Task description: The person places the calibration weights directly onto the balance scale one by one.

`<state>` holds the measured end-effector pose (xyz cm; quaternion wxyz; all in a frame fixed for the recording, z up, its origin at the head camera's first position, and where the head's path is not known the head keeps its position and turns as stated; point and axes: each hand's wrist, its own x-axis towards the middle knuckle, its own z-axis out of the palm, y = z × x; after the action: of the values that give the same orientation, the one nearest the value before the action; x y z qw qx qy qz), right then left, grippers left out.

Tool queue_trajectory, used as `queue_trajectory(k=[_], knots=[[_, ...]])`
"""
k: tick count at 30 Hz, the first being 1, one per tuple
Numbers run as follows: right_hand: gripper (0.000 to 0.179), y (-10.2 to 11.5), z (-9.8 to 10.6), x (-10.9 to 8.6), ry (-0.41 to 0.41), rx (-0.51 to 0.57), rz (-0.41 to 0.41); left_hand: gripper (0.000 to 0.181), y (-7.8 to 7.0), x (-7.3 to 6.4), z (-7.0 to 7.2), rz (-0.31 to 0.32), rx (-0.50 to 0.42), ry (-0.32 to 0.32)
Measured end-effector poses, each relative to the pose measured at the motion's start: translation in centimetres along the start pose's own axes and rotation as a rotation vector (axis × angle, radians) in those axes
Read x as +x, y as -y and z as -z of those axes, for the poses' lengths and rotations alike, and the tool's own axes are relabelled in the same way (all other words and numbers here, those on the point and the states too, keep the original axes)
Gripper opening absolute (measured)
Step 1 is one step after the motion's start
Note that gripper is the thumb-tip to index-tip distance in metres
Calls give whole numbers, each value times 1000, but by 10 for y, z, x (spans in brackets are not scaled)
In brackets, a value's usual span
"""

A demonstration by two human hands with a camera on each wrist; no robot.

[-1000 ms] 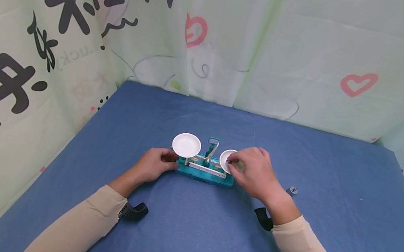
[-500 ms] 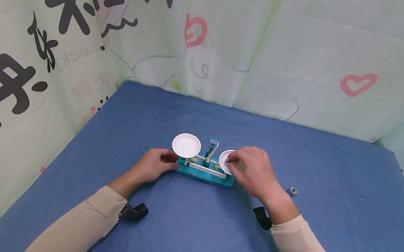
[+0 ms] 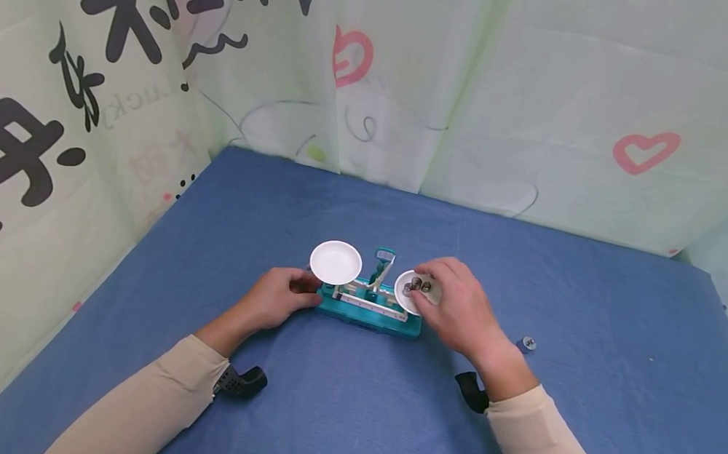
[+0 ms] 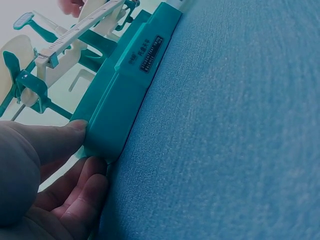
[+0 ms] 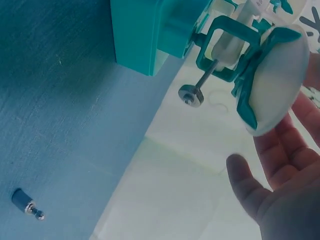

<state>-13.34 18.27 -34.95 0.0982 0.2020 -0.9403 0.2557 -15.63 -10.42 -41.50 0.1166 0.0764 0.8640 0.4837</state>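
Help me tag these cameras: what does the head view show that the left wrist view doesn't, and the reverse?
Only head: weights in the right pan and a loose cylinder on the cloth.
Only left wrist: readable print on the label.
Both: the left hand gripping the end of the base, the ruled beam, and the right hand, mostly cropped in left wrist.

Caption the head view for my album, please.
Left hand gripping a balance, right hand at the pan with weights.
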Motion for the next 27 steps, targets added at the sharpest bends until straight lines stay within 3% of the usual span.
queue_trajectory(k=[5,12,20,27], knots=[[30,-6,6,-6,-59,91,-21,27,1,0,-1,2,-2,3],[33,-19,20,-20,-95,111,-77,27,0,-1,-2,-19,3,-1],[34,-42,27,-41,-58,49,-181,28,0,-1,-1,-10,6,-2],[33,-56,29,-52,42,17,-259,28,1,0,1,5,14,0]])
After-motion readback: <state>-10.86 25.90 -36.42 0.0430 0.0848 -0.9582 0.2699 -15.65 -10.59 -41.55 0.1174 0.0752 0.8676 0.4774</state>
